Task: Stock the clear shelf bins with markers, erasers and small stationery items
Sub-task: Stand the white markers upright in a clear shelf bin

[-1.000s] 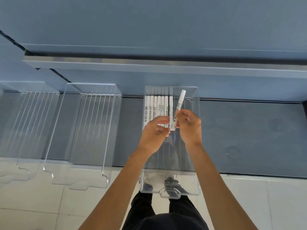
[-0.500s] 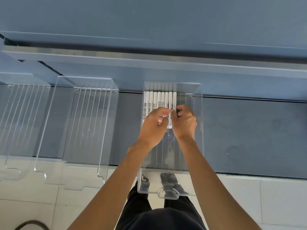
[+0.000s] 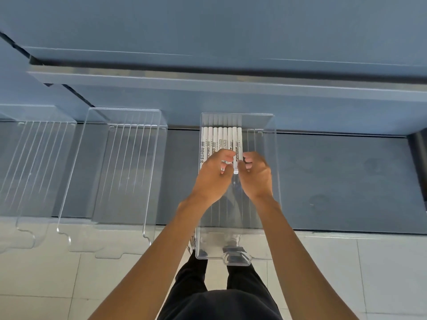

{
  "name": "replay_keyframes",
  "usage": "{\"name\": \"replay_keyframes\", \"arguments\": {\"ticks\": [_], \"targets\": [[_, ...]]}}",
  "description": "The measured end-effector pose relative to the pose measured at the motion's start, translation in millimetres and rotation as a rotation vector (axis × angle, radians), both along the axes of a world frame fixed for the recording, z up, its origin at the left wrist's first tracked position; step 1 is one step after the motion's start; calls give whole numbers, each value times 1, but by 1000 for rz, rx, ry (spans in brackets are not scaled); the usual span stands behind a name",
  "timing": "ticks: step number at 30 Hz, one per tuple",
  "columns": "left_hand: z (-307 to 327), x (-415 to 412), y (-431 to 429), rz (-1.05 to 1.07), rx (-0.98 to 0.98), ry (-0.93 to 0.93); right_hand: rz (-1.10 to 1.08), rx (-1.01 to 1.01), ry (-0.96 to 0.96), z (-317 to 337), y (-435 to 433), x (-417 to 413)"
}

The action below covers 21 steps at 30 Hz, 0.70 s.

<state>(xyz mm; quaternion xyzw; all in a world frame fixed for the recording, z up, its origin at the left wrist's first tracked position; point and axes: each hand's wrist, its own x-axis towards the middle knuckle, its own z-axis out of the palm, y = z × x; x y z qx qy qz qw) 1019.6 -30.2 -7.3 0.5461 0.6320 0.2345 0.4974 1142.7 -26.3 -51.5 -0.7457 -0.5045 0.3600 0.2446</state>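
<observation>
A clear shelf bin stands on the dark shelf at the centre, its front lip overhanging the edge. Several white markers lie side by side at its back left. The rightmost white marker lies flat at the end of that row. My right hand pinches its lower end with curled fingers and thumb. My left hand is just left of it, thumb against the same marker and curled fingers on the lower ends of the neighbouring markers. The hands hide those ends.
Two more clear bins with nothing in them stand to the left on the same shelf. An upper shelf edge runs overhead. My legs and pale floor tiles show below.
The marker my right hand held tilted above the bin has come down flat into the row as its rightmost one. Both hands stayed at the markers' lower ends.
</observation>
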Motion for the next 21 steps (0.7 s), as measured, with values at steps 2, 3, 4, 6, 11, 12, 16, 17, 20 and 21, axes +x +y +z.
{"name": "replay_keyframes", "arguments": {"ticks": [2,3,4,6,11,12,16,17,20,21], "targets": [[6,-3,-6,-10,29,-6,2,16,48,12,-11,0],[10,-5,-10,-9,53,-15,-3,27,78,19,-15,0],[14,-8,-14,-2,81,-27,-4,40,104,26,-19,-1],[23,-19,-22,23,145,-44,11,57,151,41,-25,-6],[40,-67,-37,103,209,21,111,123,269,80,-31,-32],[45,-78,-42,121,196,44,150,138,291,88,-31,-39],[63,-116,-73,220,217,153,398,142,334,107,-29,-74],[66,-126,-86,257,217,180,471,135,337,110,-32,-85],[69,-163,-132,365,196,230,654,102,359,116,-44,-125],[72,-176,-147,414,188,237,714,91,361,118,-47,-139]]}}
